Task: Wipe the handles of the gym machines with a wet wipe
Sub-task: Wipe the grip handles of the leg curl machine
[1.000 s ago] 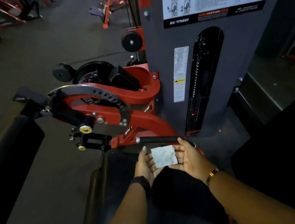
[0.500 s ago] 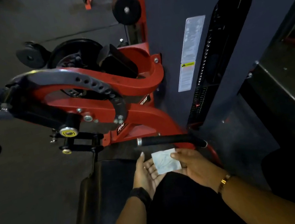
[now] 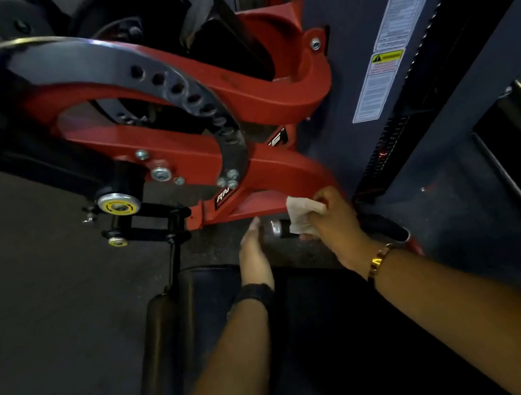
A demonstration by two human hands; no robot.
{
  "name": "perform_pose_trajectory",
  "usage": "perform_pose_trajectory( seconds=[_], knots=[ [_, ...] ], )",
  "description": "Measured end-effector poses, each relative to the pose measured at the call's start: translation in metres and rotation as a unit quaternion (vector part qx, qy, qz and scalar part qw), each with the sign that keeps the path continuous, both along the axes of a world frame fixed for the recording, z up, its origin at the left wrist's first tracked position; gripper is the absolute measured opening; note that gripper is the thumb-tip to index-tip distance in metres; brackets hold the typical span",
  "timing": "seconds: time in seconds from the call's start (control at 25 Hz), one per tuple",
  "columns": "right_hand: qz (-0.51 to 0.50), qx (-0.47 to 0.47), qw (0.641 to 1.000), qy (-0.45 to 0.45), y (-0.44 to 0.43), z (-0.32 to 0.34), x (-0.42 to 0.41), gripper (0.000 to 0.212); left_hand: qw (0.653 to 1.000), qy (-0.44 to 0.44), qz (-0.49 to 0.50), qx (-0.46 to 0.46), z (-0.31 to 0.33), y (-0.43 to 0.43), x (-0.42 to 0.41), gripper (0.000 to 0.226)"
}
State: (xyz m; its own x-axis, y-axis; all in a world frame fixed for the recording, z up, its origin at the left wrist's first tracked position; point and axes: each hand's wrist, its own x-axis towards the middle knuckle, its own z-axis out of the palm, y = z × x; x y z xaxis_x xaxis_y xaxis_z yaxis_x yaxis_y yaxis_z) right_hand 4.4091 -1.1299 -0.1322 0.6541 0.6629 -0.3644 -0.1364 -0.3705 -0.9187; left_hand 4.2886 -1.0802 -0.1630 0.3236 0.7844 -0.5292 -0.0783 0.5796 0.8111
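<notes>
Where the two forearms reach forward over the black seat pad (image 3: 325,318), both hands meet at the near, low end of the leg machine. The left hand (image 3: 253,254), with a black wristband (image 3: 256,297) behind it, lies open with straight fingers pointing away, just left of the handle's chrome end cap (image 3: 271,228); contact with the cap cannot be confirmed. The right hand (image 3: 332,219), with a gold bracelet (image 3: 378,260) at its wrist, has its fingers curled down over the wet wipe (image 3: 303,214) and grips it against the handle (image 3: 382,226). The white wipe is draped over the black bar close to its left end, protruding left of the fingers; a short dark length of bar shows between wipe and cap. To the right of the hand, the handle continues toward its red base.

Just beyond the hands runs the red machine frame (image 3: 282,172). Farther left sit a yellow-capped knob (image 3: 118,205) and a curved black plate with holes (image 3: 177,86). Far right stands the grey weight-stack housing (image 3: 354,24), bearing a warning label (image 3: 382,78).
</notes>
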Motion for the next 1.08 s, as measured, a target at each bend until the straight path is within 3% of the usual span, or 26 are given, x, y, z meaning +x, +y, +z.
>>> perform_pose_trajectory(
  seconds=[0.08,0.16,0.24,0.36,0.48,0.6,0.64,0.76,0.8,0.92,0.96,1.0,1.04,1.08],
  knots=[
    [0.049,-0.012,0.982,-0.18,0.016,-0.01,-0.005,0.031,0.985,-0.097,0.059,-0.131,-0.015,0.003,-0.003,0.054],
    [0.161,0.013,0.944,-0.289,0.032,-0.025,-0.008,0.032,0.973,-0.149,0.053,-0.166,-0.024,0.008,-0.009,0.067],
    [0.295,-0.029,0.874,-0.385,0.044,-0.044,-0.009,0.024,0.966,-0.184,0.026,-0.178,-0.03,0.013,-0.013,0.078],
    [0.409,-0.123,0.774,-0.467,0.052,-0.059,-0.013,0.022,0.961,-0.208,-0.002,-0.181,-0.035,0.016,-0.012,0.087],
    [0.516,-0.06,0.65,-0.555,0.047,-0.055,-0.006,0.025,0.958,-0.217,-0.011,-0.188,-0.039,0.016,-0.007,0.091],
    [0.541,0.036,0.567,-0.62,0.042,-0.061,0.018,0.039,0.956,-0.223,-0.014,-0.19,-0.041,0.017,-0.004,0.093],
    [0.542,0.019,0.57,-0.617,0.041,-0.064,0.019,0.039,0.957,-0.223,-0.016,-0.188,-0.042,0.018,-0.004,0.093],
    [0.512,-0.05,0.653,-0.556,0.047,-0.065,0.001,0.025,0.963,-0.203,-0.025,-0.176,-0.046,0.019,-0.004,0.091],
    [0.515,-0.045,0.654,-0.552,0.05,-0.065,-0.003,0.024,0.966,-0.192,-0.024,-0.172,-0.047,0.02,-0.004,0.089],
    [0.518,0.06,0.603,-0.604,0.036,-0.074,0.011,0.034,0.978,-0.154,-0.024,-0.137,-0.042,0.013,0.001,0.072],
    [0.492,0.095,0.615,-0.609,0.026,-0.077,0.019,0.034,0.988,-0.115,-0.028,-0.099,-0.039,0.009,0.006,0.058],
    [0.452,0.108,0.66,-0.591,0.016,-0.079,0.025,0.035,0.998,-0.042,-0.05,-0.015,-0.037,0.005,0.01,0.048],
    [0.405,0.09,0.728,-0.546,0.009,-0.077,0.029,0.037,0.986,0.062,-0.086,0.127,-0.034,0.002,0.012,0.047],
    [0.359,0.055,0.786,-0.499,0.006,-0.076,0.03,0.037,0.927,0.175,-0.139,0.302,-0.036,-0.001,0.012,0.054]
  ],
)
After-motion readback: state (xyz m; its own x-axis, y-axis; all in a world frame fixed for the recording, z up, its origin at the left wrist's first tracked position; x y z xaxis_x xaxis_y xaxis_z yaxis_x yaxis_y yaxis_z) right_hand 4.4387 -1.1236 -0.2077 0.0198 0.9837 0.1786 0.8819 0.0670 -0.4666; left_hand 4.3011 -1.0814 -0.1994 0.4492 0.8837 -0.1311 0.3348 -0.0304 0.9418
